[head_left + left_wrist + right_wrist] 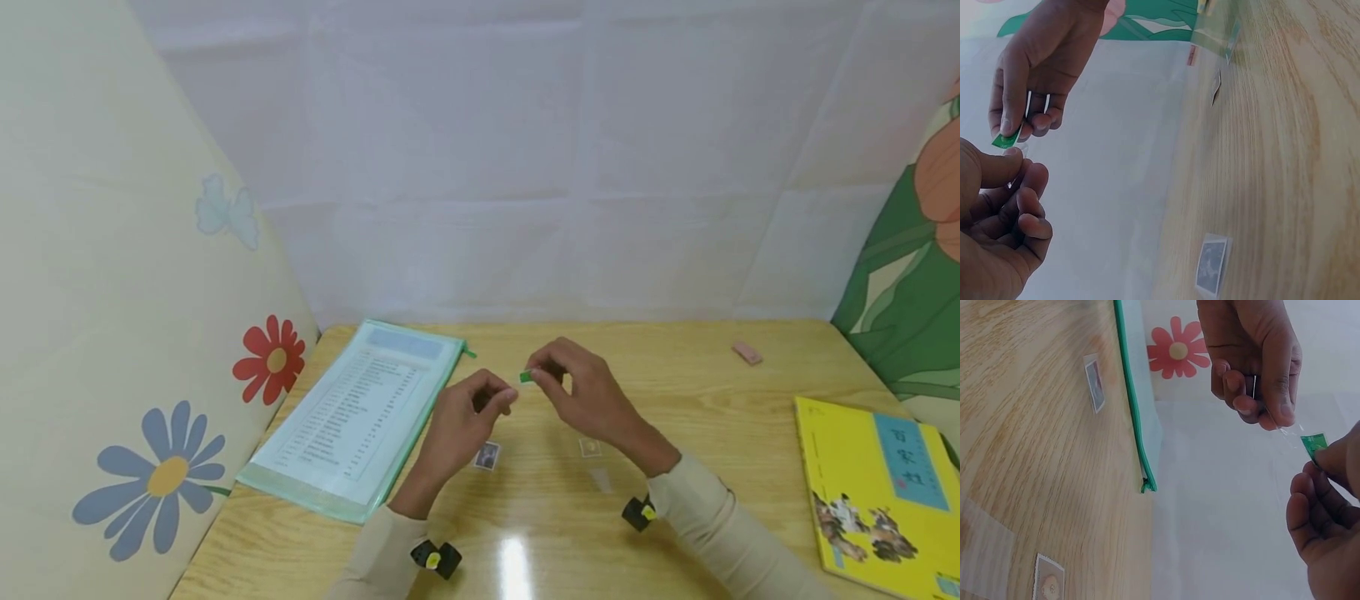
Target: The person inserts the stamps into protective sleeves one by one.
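My right hand (588, 396) pinches a small green stamp (1314, 444) between thumb and finger, above the table. Facing it, my left hand (461, 425) pinches a thin clear plastic sleeve (1289, 434), barely visible, whose edge meets or almost meets the stamp; whether the stamp is inside it I cannot tell. Below the left hand lies a dark stamp (1211, 267) with clear plastic around it. A pale stamp with a round figure (1049, 581) lies under the right hand. Nearer the front is another clear sleeve (601, 479), flat on the wood.
A green-edged clear zip folder (330, 417) with a printed list fills the table's left side. A yellow book (862, 475) lies at the right edge, and a small pink eraser-like block (747, 352) sits at the back right. White cloth (450, 167) hangs behind the table.
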The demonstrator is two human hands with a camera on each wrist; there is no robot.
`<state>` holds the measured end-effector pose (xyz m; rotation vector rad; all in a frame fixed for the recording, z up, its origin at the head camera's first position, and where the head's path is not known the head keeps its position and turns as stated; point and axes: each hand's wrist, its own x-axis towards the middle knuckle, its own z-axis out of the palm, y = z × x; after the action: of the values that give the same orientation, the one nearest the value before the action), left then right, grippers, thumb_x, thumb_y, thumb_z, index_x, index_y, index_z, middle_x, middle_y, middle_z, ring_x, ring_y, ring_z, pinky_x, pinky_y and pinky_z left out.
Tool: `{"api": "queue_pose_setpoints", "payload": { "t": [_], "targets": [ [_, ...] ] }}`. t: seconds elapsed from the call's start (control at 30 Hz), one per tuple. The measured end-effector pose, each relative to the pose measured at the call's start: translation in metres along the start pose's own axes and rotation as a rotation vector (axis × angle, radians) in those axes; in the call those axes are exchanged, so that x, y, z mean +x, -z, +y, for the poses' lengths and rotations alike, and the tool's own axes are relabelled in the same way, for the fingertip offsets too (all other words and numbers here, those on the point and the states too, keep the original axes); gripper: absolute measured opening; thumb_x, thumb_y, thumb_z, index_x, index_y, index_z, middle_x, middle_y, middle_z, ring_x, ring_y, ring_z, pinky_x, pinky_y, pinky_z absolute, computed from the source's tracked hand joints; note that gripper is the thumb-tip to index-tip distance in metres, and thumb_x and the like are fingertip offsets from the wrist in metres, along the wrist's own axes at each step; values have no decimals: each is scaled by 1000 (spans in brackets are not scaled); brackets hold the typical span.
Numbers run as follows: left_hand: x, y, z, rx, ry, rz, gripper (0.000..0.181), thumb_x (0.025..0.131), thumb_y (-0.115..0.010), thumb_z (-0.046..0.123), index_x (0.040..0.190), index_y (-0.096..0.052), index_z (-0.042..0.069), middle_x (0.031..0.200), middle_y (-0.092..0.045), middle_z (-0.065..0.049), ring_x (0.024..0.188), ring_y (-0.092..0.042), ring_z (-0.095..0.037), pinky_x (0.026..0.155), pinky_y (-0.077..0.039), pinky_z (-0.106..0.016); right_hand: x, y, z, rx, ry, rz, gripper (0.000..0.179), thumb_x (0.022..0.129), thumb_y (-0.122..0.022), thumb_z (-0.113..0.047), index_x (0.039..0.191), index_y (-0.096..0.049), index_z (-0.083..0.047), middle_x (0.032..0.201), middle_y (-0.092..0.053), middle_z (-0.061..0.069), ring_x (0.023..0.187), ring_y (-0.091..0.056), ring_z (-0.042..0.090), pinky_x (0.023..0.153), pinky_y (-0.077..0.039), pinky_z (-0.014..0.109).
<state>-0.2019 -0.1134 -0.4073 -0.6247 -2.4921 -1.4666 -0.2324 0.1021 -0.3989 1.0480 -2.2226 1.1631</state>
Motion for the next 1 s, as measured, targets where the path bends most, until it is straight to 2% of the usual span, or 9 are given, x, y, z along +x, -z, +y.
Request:
{"api": "queue_pose_setpoints", "payload": {
  "t": [0.17, 0.4, 0.57, 0.7, 1.0],
  "targets": [
    [0, 0, 0, 4, -4, -2, 13, 101, -63, 31, 98, -68, 19, 80, -66, 2, 64, -61, -26, 54, -48, -30, 1, 0, -2, 5, 18, 0, 8, 101, -63, -13, 109, -64, -14, 94, -58, -8, 75, -54, 5, 65, -50, 28],
    [0, 0, 0, 8, -17, 0, 12, 101, -63, 29, 98, -68, 18, 79, -65, 3, 61, -58, -16, 54, -48, -29, 1, 0, -1, 13, 32, -3, 8, 101, -63, -11, 108, -65, -13, 94, -58, -7, 75, -54, 5, 64, -50, 29],
    [0, -1, -1, 4, -27, 5, 12, 101, -64, 28, 98, -68, 17, 79, -64, 4, 62, -59, -20, 54, -48, -30, 2, 1, 0, -8, 44, -6, 8, 100, -63, -10, 108, -65, -12, 93, -57, -6, 75, -52, 5, 64, -50, 31],
    [0, -1, -1, 5, -31, 11, 13, 101, -64, 29, 98, -68, 17, 78, -63, 6, 62, -59, -19, 54, -49, -29, 2, 2, 0, -26, 64, -6, 8, 100, -63, -9, 108, -65, -11, 93, -57, -6, 74, -52, 6, 64, -48, 27],
    [1, 0, 0, 5, -36, 19, 10, 100, -64, 29, 98, -68, 20, 79, -65, 0, 61, -59, -19, 53, -48, -29, 5, 4, -3, -37, 95, -25, 8, 101, -61, -9, 108, -66, -11, 93, -57, -5, 74, -51, 5, 64, -47, 24]
  ]
}}
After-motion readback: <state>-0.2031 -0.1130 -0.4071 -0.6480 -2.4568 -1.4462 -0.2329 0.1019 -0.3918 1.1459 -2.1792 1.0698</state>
